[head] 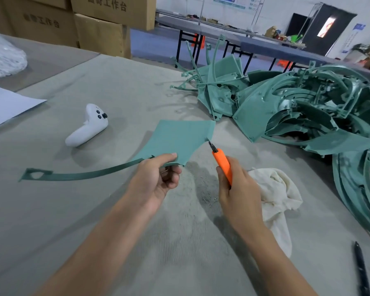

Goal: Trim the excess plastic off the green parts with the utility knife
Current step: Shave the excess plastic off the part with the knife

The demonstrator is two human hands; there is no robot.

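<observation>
The left hand [158, 178] pinches the near edge of a flat green part [179, 137] held just above the grey table [94, 210], while the right hand [237, 189] grips an orange utility knife [222, 163], blade tip touching the part's right edge, beside a heap of green parts [297, 107].

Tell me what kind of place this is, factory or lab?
Probably a factory workshop: a heap of green plastic parts on a cloth-covered workbench, stacked cardboard boxes behind it, and long work tables across the hall.
</observation>
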